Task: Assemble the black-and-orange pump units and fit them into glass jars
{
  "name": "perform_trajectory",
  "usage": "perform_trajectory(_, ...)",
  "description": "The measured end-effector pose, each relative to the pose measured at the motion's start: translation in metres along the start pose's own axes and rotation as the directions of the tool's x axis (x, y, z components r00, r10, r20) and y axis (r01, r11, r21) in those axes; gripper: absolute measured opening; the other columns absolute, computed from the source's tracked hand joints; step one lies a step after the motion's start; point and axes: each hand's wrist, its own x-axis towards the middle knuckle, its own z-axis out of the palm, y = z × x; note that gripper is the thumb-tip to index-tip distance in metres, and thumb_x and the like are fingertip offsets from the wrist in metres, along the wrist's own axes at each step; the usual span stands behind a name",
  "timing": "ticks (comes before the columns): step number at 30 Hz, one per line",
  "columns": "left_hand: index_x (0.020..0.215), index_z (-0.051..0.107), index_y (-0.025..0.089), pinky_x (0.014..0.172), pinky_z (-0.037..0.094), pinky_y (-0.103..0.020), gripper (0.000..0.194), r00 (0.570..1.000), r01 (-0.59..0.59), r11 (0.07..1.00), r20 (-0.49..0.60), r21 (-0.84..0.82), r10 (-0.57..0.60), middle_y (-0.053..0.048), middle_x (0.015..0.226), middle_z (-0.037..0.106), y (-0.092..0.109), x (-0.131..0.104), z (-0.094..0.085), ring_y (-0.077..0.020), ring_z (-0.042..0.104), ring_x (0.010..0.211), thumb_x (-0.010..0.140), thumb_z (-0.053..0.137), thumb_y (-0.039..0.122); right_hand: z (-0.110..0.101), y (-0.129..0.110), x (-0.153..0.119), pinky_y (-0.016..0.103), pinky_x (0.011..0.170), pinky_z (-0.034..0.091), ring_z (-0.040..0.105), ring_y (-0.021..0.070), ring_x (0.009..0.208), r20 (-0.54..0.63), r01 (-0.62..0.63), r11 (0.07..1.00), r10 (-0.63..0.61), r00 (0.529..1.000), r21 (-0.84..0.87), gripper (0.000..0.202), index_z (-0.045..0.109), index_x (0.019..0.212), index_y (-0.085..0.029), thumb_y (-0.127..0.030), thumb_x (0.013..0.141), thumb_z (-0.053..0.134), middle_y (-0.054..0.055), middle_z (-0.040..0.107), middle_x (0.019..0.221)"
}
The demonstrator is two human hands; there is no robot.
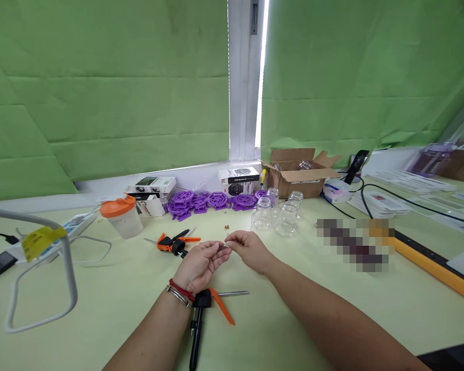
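Observation:
My left hand (201,263), palm up with a red cord and a metal bangle at the wrist, has its fingers curled around something small and shiny. Pinched against the same spot, my right hand (251,251) closes thumb and finger on a tiny part I cannot make out. Just beyond the fingertips lies a small brass-coloured piece (227,226). Below my left wrist is a black tool (197,324) with an orange lever and a metal rod. Another black-and-orange tool (174,242) rests to the left of the hands, partly behind my left hand.
Purple plastic wheel-shaped parts (217,200) line the back, beside small printed boxes (237,183). Several clear jars (286,221) stand before an open cardboard box (299,180). At left are an orange-lidded cup (123,219) and a white bent frame (71,278); black cables (417,196) cross at right.

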Motion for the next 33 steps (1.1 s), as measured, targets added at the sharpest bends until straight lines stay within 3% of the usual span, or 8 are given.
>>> perform_trajectory(4, 0.081, 0.058, 0.008, 0.076, 0.054, -0.025, 0.009, 0.999, -0.033, 0.999, -0.003, 0.029, 0.033, -0.015, 0.084, 0.068, 0.002, -0.004, 0.002, -0.0172, 0.068, 0.081, 0.084, 0.051, 0.012, 0.006, -0.001, -0.001, 0.022, 0.055, 0.036, 0.044, 0.0078, 0.054, -0.027, -0.161, 0.955, 0.173, 0.984, 0.247, 0.014, 0.062, 0.075, -0.015, -0.028, 0.071, 0.062, -0.003, 0.055, 0.061)
perform_trajectory(9, 0.084, 0.058, 0.011, 0.066, 0.053, -0.024, 0.016, 0.981, -0.182, 0.950, -0.024, 0.255, 0.195, -0.008, 0.072, 0.068, -0.001, -0.005, 0.006, -0.0135, 0.066, 0.067, 0.071, 0.067, 0.014, 0.011, 0.002, -0.003, 0.019, 0.047, 0.031, 0.043, 0.0055, 0.049, 0.183, -0.407, 0.713, 0.373, 0.910, 0.571, 0.020, 0.058, 0.069, -0.013, -0.030, 0.068, 0.069, 0.000, 0.057, 0.059)
perform_trajectory(14, 0.085, 0.061, 0.013, 0.050, 0.046, -0.021, 0.022, 0.920, -0.343, 0.794, 0.008, 0.502, 0.393, 0.000, 0.063, 0.061, -0.005, -0.002, 0.004, -0.0086, 0.054, 0.051, 0.067, 0.068, 0.024, 0.017, 0.003, -0.006, 0.016, 0.047, 0.033, 0.046, 0.0040, 0.050, 0.256, -0.477, 0.578, 0.424, 0.869, 0.662, 0.014, 0.060, 0.071, -0.011, -0.023, 0.074, 0.067, 0.001, 0.058, 0.061)
perform_trajectory(19, 0.082, 0.061, 0.013, 0.048, 0.045, -0.022, 0.021, 0.909, -0.309, 0.741, -0.045, 0.596, 0.415, -0.001, 0.065, 0.061, -0.004, -0.001, 0.004, -0.0096, 0.054, 0.050, 0.067, 0.064, 0.028, 0.016, 0.003, -0.006, 0.016, 0.046, 0.033, 0.045, 0.0040, 0.049, 0.223, -0.471, 0.608, 0.440, 0.870, 0.639, 0.011, 0.061, 0.074, -0.011, -0.020, 0.072, 0.067, 0.001, 0.056, 0.060)
perform_trajectory(23, 0.085, 0.062, 0.013, 0.047, 0.044, -0.022, 0.024, 0.896, -0.295, 0.691, -0.062, 0.660, 0.441, -0.002, 0.068, 0.061, -0.003, -0.001, 0.003, -0.0109, 0.054, 0.051, 0.068, 0.063, 0.030, 0.005, 0.008, 0.003, 0.018, 0.043, 0.028, 0.040, 0.0044, 0.047, 0.120, -0.406, 0.803, 0.395, 0.911, 0.436, 0.019, 0.059, 0.078, -0.012, -0.030, 0.073, 0.065, 0.001, 0.056, 0.064)
perform_trajectory(26, 0.088, 0.062, 0.014, 0.051, 0.045, -0.024, 0.027, 0.862, -0.324, 0.659, -0.075, 0.679, 0.501, -0.003, 0.072, 0.062, -0.002, -0.001, 0.000, -0.0114, 0.054, 0.054, 0.067, 0.064, 0.032, -0.012, 0.013, 0.017, 0.021, 0.044, 0.027, 0.036, 0.0060, 0.045, -0.112, -0.318, 0.944, 0.308, 0.945, -0.088, 0.029, 0.058, 0.087, -0.014, -0.040, 0.084, 0.044, 0.001, 0.056, 0.066)
perform_trajectory(29, 0.085, 0.063, 0.014, 0.054, 0.045, -0.025, 0.027, 0.839, -0.343, 0.648, -0.089, 0.680, 0.537, -0.003, 0.074, 0.062, 0.000, 0.000, -0.003, -0.0120, 0.054, 0.056, 0.067, 0.064, 0.034, -0.031, 0.019, 0.032, 0.022, 0.051, 0.031, 0.042, 0.0101, 0.054, -0.219, -0.311, 0.895, 0.249, 0.943, -0.319, 0.029, 0.057, 0.091, -0.015, -0.036, 0.088, 0.036, 0.004, 0.057, 0.072)
perform_trajectory(33, 0.081, 0.065, 0.015, 0.056, 0.044, -0.025, 0.025, 0.831, -0.364, 0.662, -0.092, 0.655, 0.549, -0.003, 0.071, 0.062, 0.000, 0.001, -0.005, -0.0121, 0.053, 0.057, 0.065, 0.066, 0.034, -0.043, 0.026, 0.047, 0.025, 0.058, 0.029, 0.048, 0.0152, 0.068, -0.215, -0.300, 0.778, 0.214, 0.953, -0.552, 0.012, 0.060, 0.083, -0.019, -0.027, 0.080, 0.051, 0.006, 0.060, 0.079)
